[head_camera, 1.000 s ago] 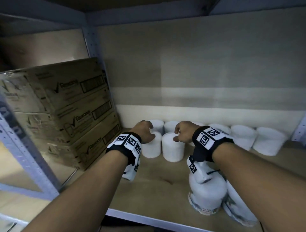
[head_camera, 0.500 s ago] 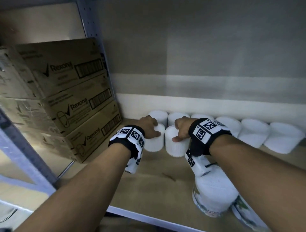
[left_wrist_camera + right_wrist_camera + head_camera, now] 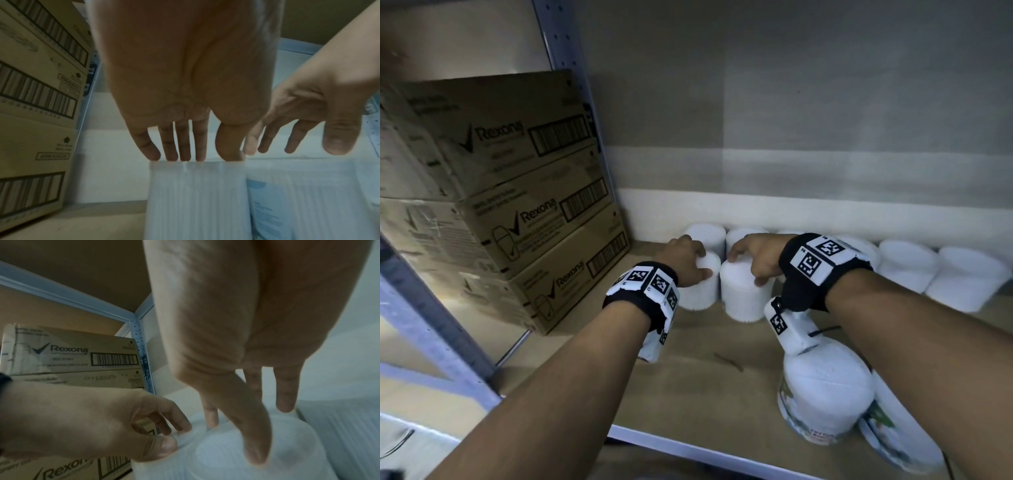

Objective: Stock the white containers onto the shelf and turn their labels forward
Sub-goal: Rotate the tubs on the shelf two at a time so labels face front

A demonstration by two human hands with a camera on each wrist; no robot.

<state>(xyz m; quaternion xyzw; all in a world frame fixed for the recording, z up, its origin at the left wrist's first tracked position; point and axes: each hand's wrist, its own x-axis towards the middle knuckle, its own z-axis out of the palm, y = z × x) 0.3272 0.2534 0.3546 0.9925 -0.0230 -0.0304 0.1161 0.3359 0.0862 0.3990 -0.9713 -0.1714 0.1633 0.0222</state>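
Two ribbed white containers stand side by side ahead of a back row on the shelf board (image 3: 592, 383). My left hand (image 3: 686, 262) grips the top of the left container (image 3: 697, 293), fingers and thumb curled over its rim (image 3: 195, 194). My right hand (image 3: 751, 262) is curled over the lid of the right container (image 3: 743, 298), thumb on the near side (image 3: 257, 451). Pale blue print shows on the right container's side (image 3: 265, 207) in the left wrist view. Whether either label faces forward I cannot tell.
Several more white containers (image 3: 907, 263) line the back wall. Two labelled ones (image 3: 825, 401) sit near the front rail (image 3: 688, 452) under my right forearm. Stacked Rexona cartons (image 3: 517, 212) fill the left side beside the shelf upright (image 3: 565, 51).
Both hands stay on the same two containers. The head view has tilted down and closer. Whether the containers have turned I cannot tell.
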